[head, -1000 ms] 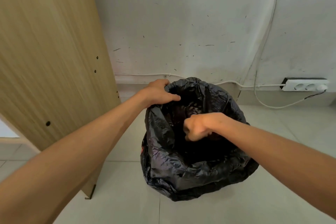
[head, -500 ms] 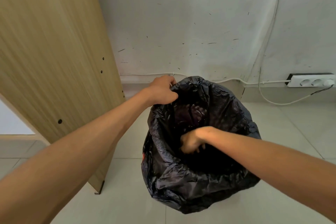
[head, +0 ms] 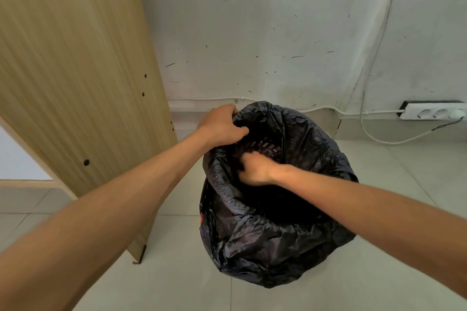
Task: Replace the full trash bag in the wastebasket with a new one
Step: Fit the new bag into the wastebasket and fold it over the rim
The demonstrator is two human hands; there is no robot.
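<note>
The left hand fingers curl over the far rim of the black trash bag, gripping it. The right hand sits inside the bag mouth, blurred; its grip is indeterminate.

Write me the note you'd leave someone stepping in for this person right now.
Left hand: grips the far-left rim of the black trash bag.
Right hand: down in the bag's mouth, fingers curled, blurred; grip unclear.
Bag: stands on the floor by the wall, draped down the outside; the wastebasket under it is hidden.
Done: bag open, spread most of the way round.
Left: old or new bag, I cannot tell; probably settle it and fold down the held rim.
</note>
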